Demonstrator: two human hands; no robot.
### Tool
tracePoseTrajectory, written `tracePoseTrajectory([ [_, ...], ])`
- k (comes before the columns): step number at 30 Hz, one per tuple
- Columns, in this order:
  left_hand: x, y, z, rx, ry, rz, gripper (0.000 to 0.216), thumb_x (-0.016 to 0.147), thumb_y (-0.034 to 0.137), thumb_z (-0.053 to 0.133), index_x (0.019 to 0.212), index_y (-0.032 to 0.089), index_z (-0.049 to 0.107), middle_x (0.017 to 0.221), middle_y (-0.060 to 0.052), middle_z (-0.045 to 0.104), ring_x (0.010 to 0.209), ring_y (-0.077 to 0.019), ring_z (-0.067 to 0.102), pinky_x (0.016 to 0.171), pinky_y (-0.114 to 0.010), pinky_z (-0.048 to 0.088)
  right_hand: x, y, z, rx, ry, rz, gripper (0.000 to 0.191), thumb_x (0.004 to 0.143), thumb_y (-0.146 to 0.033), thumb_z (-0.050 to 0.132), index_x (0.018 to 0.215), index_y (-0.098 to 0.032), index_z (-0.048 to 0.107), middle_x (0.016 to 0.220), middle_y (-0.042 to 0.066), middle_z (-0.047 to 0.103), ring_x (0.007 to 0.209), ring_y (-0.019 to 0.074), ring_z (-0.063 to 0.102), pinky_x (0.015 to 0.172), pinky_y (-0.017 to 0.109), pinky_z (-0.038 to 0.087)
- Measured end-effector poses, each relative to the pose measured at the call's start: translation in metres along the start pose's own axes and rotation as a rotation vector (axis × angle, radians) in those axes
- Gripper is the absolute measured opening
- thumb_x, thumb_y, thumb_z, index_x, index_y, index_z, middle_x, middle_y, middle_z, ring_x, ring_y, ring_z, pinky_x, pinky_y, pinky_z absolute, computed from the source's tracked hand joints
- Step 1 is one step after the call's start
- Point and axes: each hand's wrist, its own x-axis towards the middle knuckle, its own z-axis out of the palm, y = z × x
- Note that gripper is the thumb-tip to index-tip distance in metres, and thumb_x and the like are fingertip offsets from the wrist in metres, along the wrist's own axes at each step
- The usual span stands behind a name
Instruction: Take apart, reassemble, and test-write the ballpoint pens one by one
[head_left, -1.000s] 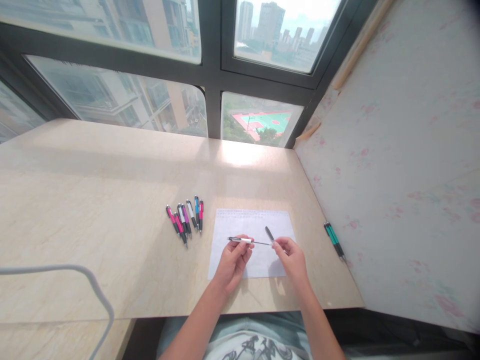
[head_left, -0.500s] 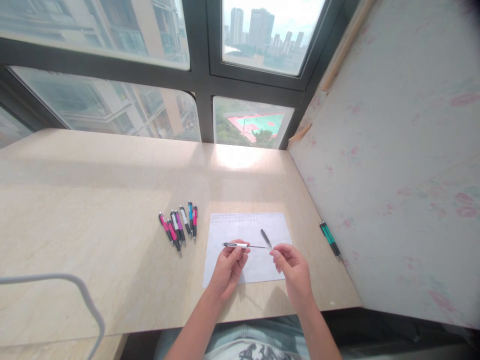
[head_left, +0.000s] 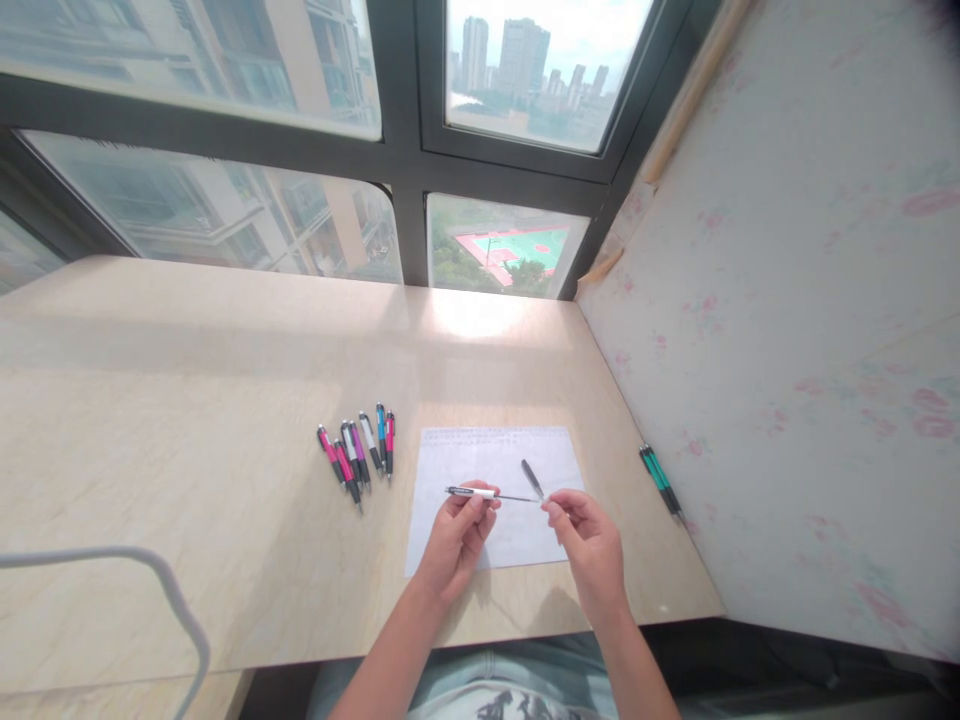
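A white pen barrel (head_left: 474, 492) with a dark clip lies almost level in my left hand (head_left: 459, 535), pinched between thumb and fingers. From its right end a thin dark ink refill (head_left: 516, 497) sticks out. Just past the refill's tip, my right hand (head_left: 589, 540) has thumb and forefinger pinched together; whatever is between them is too small to make out. A black pen grip (head_left: 532, 477) slants with its pale end close to those fingertips, and I cannot tell whether it touches them or only lies on the sheet. Under both hands is the white paper (head_left: 517, 545).
Several pink, purple, white and blue pens (head_left: 358, 452) lie in a cluster left of the paper. Green pens (head_left: 660, 480) rest against the papered wall (head_left: 787, 400) on the right. A grey curved tube (head_left: 169, 590) stands at the lower left. Windows border the tabletop's (head_left: 225, 400) far side.
My right hand has shifted very slightly to the right, away from the refill's tip. My left hand, the pen barrel and the black grip stay nearly where they were.
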Motion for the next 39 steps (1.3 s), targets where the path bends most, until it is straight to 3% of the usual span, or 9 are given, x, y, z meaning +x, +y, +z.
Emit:
tracePoseTrajectory([
  [7,0.001,-0.001,-0.003,0.005,-0.013,0.0,0.021,0.074,0.017,0.079,0.092,0.012,0.069,0.094,-0.008,0.072,0.077,-0.0107,0.07,0.073,-0.016,0.056,-0.001,0.002,0.002,-0.096,-0.043,-0.036,0.024,0.08,-0.042,0.069,0.085,-0.018,0.069,0.082,0.006,0.069,0.074,0.0188,0.063,0.066,0.03,0.051],
  [16,0.0,0.0,-0.003,-0.004,-0.01,-0.003,0.023,0.072,0.017,0.08,0.092,0.012,0.069,0.093,-0.008,0.073,0.076,-0.0106,0.069,0.073,-0.016,0.056,-0.002,-0.003,-0.002,-0.024,0.016,-0.023,0.026,0.078,-0.043,0.071,0.085,-0.018,0.069,0.076,0.005,0.068,0.065,0.0168,0.059,0.055,0.027,0.047],
  [31,-0.001,-0.003,-0.004,0.032,-0.05,-0.016,0.022,0.074,0.016,0.078,0.094,0.012,0.069,0.096,-0.008,0.073,0.077,-0.01,0.069,0.074,-0.016,0.055,0.0,0.008,0.011,-0.094,-0.188,-0.007,0.023,0.081,-0.041,0.066,0.086,-0.019,0.068,0.079,0.005,0.068,0.071,0.0181,0.062,0.058,0.026,0.049],
  [36,0.0,-0.003,-0.005,-0.002,-0.027,0.006,0.02,0.074,0.016,0.078,0.092,0.012,0.07,0.095,-0.008,0.073,0.078,-0.0104,0.07,0.075,-0.016,0.056,0.008,0.013,0.006,-0.394,-0.265,-0.165,0.02,0.085,-0.033,0.059,0.097,-0.02,0.067,0.088,0.006,0.07,0.073,0.0181,0.063,0.061,0.028,0.049],
  [39,0.001,-0.003,-0.006,-0.033,-0.017,0.018,0.02,0.074,0.016,0.079,0.091,0.012,0.07,0.093,-0.008,0.073,0.076,-0.01,0.07,0.074,-0.015,0.056,0.02,0.024,0.001,-0.708,-0.165,-0.268,0.02,0.086,-0.027,0.053,0.098,-0.019,0.067,0.089,0.006,0.068,0.068,0.0172,0.059,0.068,0.031,0.047],
])
